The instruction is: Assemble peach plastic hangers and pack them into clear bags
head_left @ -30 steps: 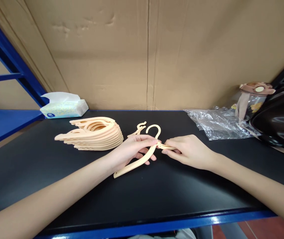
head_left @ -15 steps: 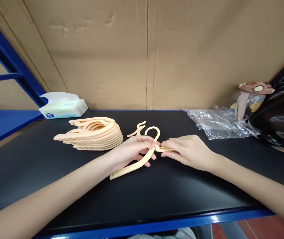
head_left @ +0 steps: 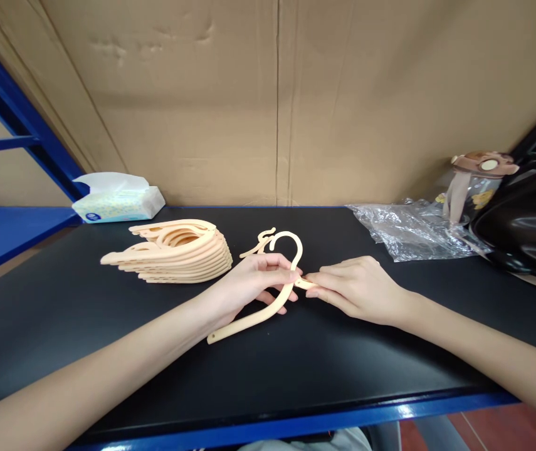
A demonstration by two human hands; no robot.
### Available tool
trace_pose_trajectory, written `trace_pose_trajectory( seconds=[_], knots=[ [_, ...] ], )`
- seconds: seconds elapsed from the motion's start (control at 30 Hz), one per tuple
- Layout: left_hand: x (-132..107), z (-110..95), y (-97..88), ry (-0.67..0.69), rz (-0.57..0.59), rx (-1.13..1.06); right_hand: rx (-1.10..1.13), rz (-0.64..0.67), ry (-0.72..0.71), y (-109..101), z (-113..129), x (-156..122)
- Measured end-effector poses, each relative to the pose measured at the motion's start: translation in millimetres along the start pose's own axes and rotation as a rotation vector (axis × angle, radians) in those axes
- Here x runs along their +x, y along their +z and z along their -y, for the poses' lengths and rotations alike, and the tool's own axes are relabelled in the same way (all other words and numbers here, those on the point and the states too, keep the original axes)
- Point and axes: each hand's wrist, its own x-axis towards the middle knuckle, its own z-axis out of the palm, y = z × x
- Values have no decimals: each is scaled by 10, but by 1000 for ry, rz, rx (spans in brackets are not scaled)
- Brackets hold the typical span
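My left hand (head_left: 253, 280) is closed around the neck of a peach plastic hanger (head_left: 258, 314), just below its hook. That hanger's left arm slopes down to the black table (head_left: 296, 363). My right hand (head_left: 357, 287) pinches the hanger's right arm, which is mostly hidden under its fingers. The two hands almost touch at the hanger's middle. A small loose peach hanger piece (head_left: 259, 243) lies just behind the hook. A stack of several folded peach hangers (head_left: 178, 252) lies to the left of my left hand.
A tissue pack (head_left: 117, 199) sits at the back left by a blue shelf frame (head_left: 14, 119). Crumpled clear plastic (head_left: 409, 230), a lidded bottle (head_left: 474, 185) and a black bag (head_left: 531, 219) crowd the back right. Cardboard (head_left: 277, 94) walls the back.
The hanger's hook has tipped up and back a little, and its lower end slid slightly left. My right fingers have closed in further over the right arm of the hanger.
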Motion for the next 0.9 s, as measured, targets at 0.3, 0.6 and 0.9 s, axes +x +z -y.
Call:
trace_pose_trajectory(
  seconds=[0.3, 0.6, 0.9],
  knots=[
    [83, 80, 46, 36, -46, 195, 38, 8, 19, 25, -20, -6],
    [40, 86, 115, 95, -62, 350, 40, 17, 35, 29, -19, 10],
    [-2, 101, 129, 78, -46, 556, 80, 53, 29, 38, -82, 5]
  ],
)
